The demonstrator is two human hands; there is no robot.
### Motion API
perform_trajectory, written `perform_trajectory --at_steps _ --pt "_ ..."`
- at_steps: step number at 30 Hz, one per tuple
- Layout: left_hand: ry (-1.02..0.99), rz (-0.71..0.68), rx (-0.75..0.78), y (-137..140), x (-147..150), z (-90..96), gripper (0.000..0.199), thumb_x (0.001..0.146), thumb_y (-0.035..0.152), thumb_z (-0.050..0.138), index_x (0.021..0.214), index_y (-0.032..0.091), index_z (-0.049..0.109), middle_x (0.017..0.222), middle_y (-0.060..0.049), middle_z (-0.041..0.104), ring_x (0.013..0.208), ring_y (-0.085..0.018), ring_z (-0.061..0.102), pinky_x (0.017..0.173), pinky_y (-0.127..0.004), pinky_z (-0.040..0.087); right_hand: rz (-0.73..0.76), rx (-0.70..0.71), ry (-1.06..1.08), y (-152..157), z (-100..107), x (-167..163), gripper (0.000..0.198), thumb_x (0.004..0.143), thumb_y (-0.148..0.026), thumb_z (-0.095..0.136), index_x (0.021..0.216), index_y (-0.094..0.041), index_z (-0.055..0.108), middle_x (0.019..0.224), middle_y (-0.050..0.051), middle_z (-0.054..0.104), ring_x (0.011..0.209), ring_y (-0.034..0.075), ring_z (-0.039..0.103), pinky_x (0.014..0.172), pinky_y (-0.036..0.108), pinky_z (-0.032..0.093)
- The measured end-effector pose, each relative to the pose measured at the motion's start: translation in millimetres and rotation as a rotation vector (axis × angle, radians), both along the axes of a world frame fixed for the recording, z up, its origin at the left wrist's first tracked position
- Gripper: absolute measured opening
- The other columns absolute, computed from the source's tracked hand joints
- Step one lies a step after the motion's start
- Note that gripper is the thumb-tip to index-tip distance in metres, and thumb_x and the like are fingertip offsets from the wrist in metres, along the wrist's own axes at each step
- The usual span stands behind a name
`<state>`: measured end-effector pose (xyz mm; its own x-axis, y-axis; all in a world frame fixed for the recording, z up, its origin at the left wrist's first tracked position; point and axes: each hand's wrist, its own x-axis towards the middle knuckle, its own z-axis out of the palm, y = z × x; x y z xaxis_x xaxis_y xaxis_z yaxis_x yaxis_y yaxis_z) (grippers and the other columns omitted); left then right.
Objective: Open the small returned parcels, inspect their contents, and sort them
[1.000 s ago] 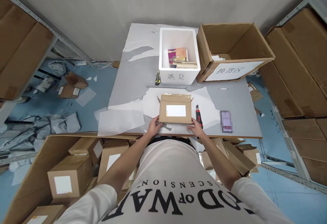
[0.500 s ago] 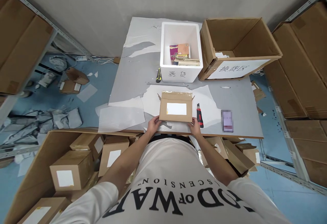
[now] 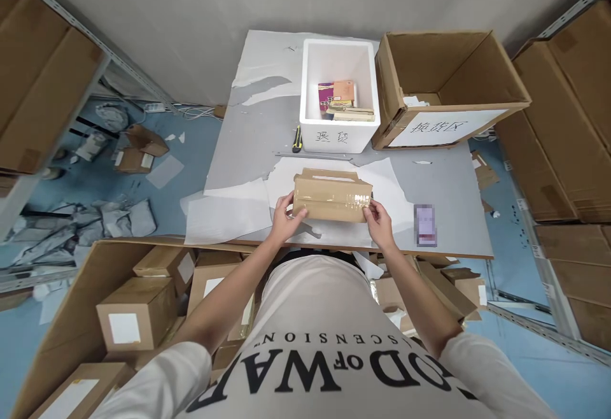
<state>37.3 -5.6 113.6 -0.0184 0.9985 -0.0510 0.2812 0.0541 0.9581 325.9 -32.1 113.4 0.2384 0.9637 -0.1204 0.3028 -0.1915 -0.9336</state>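
Between my two hands is a small brown cardboard box (image 3: pixel 329 204), tilted so that a side with shiny clear tape faces me. Its white label shows only as a thin strip along the far upper face. My left hand (image 3: pixel 286 216) grips the box's left end, thumb on the near side. At the right end, my right hand (image 3: pixel 379 220) holds it the same way. Under the box lies torn white paper (image 3: pixel 391 186) on the grey table (image 3: pixel 453 183). The red and black utility knife is mostly hidden behind the box and my right hand.
A white foam box (image 3: pixel 340 135) holding several books stands at the back, beside a large open carton (image 3: pixel 449 129). A yellow and black utility knife (image 3: pixel 297 139) lies near the foam box. A phone (image 3: pixel 426 225) rests at right. Boxes (image 3: pixel 138 311) fill a carton below left.
The small box has been lifted and tipped, so its label has turned away and its taped side faces me. Both hands have risen with it, and the right has shifted outward.
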Motion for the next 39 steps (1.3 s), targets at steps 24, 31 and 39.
perform_trajectory --at_steps 24,31,39 --pt "0.000 0.202 -0.228 35 36 -63.5 0.082 0.057 0.046 0.083 0.128 0.021 0.053 0.117 -0.009 0.046 0.116 -0.028 0.051 0.105 -0.042 0.040 -0.042 -0.296 -0.056 62 -54 9 0.039 0.075 -0.048 0.063 0.100 -0.019 0.067 0.081 0.006 0.067 0.073 0.020 0.062 0.070 0.038 0.055" --pt "-0.069 0.311 -0.250 27 47 -79.4 0.087 0.061 0.048 0.081 0.134 0.021 0.045 0.133 -0.013 0.042 0.124 -0.030 0.048 0.106 -0.041 0.042 -0.123 -0.295 -0.177 29 -72 45 0.047 0.084 -0.051 0.045 0.115 -0.018 0.058 0.102 0.010 0.064 0.092 0.023 0.061 0.082 0.040 0.051" --pt "-0.095 0.333 -0.286 27 48 -83.6 0.088 0.061 0.045 0.082 0.136 0.022 0.042 0.138 -0.013 0.038 0.128 -0.028 0.045 0.107 -0.041 0.041 -0.016 -0.593 -0.611 8 -99 53 0.061 0.070 -0.037 0.067 0.125 -0.019 0.047 0.118 0.017 0.053 0.107 0.033 0.055 0.092 0.049 0.043"
